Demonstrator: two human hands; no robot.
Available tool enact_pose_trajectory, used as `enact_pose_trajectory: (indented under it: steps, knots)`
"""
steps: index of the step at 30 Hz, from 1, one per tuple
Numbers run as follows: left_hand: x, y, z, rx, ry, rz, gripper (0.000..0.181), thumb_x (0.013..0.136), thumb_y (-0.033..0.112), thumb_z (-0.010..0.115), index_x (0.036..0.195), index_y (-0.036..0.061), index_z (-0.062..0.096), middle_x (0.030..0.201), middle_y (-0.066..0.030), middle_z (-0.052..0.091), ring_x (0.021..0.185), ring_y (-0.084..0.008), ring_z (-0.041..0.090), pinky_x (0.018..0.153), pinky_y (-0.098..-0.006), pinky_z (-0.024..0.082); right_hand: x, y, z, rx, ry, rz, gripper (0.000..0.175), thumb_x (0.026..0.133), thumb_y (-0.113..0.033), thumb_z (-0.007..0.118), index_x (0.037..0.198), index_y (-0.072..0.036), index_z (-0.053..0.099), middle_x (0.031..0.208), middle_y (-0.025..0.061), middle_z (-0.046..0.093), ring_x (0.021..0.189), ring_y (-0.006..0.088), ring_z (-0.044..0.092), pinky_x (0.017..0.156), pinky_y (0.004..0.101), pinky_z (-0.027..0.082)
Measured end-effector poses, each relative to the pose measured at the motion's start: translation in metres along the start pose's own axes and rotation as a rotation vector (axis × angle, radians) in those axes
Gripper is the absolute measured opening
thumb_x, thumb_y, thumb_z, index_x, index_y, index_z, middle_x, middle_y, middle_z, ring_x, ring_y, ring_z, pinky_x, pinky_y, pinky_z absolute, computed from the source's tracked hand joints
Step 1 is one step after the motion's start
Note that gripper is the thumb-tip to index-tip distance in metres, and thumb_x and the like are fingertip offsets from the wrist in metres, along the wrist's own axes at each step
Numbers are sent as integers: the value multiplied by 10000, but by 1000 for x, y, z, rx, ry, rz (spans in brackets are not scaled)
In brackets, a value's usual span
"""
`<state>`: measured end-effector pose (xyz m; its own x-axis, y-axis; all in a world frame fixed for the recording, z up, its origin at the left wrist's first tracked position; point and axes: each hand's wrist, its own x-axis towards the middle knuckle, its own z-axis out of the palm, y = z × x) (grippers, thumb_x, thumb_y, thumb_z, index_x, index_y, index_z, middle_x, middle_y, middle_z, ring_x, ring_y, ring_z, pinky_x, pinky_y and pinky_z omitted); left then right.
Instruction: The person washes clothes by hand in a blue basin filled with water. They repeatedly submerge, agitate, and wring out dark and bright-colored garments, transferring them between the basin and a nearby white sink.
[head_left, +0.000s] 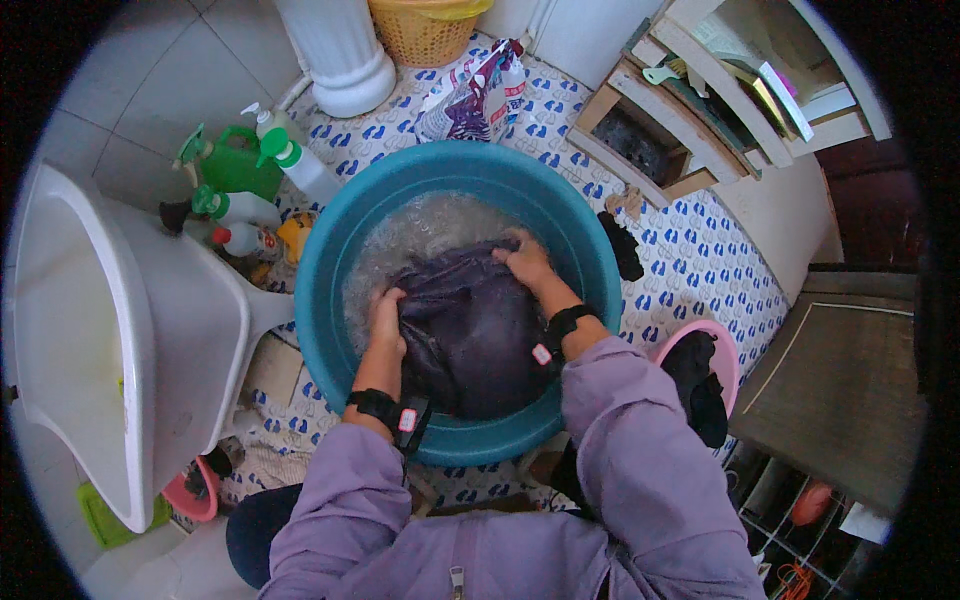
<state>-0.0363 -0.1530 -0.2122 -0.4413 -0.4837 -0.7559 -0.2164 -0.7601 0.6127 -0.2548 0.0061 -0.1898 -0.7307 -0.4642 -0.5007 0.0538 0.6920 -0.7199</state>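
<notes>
A dark wet garment lies in a large teal plastic basin, partly in cloudy, sudsy water. My left hand grips the garment's upper left edge, thumb on top. At its upper right edge, my right hand pinches the cloth between thumb and fingers. The garment is spread between both hands and bulges towards me. Some fingertips are hidden by cloth or water. Each wrist wears a black strap with a small labelled device.
Green and white bottles stand left of the basin, near a white ceramic fixture. A printed plastic bag is behind it. To the right are a pink basin with dark cloth, a wooden frame and a black cloth.
</notes>
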Motion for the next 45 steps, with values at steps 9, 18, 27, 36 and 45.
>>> enact_pose_trajectory:
  steps: [9, 18, 27, 36, 45]
  knots:
    - [-51, 31, 43, -516, -315, -64, 628, 821, 603, 623, 1145, 67, 586, 1069, -123, 627, 971, -271, 607, 854, -448, 511, -132, -80, 53, 100, -359, -599, 416, 774, -133, 659, 1179, -79, 580, 1136, 173, 625, 1070, 285, 611, 924, 360, 465]
    - [-73, 22, 61, -587, -302, 35, 460, 936, 453, 514, 1168, 61, 575, 1116, -111, 621, 1001, -251, 594, 880, -407, 496, -146, -123, 55, -294, 69, -810, 296, 862, -356, 610, 893, -62, 600, 905, 169, 665, 785, 374, 650, 636, 470, 530]
    - [-67, 46, 79, -73, -38, 201, 559, 906, 456, 578, 1234, 5, 543, 1159, -120, 604, 1042, -264, 595, 905, -366, 473, -22, -57, -8, -108, 14, -246, 550, 856, -492, 573, 1176, -45, 605, 1139, 235, 621, 1095, 380, 578, 939, 460, 453]
    - [-17, 14, 6, 311, 41, 26, 689, 803, 183, 614, 1419, 26, 348, 1380, -193, 440, 1207, -350, 486, 1045, -450, 367, -3, 11, -2, -149, -291, -44, 809, 745, -301, 770, 1391, -7, 382, 1273, 206, 544, 1188, 312, 516, 998, 382, 421]
    - [-45, 30, 43, -467, -172, -226, 706, 813, 580, 648, 1317, 109, 493, 1238, -134, 566, 1058, -304, 585, 896, -457, 489, -98, -74, 51, 144, -421, -406, 520, 717, -180, 667, 1202, -25, 557, 1078, 168, 638, 979, 262, 626, 852, 363, 490]
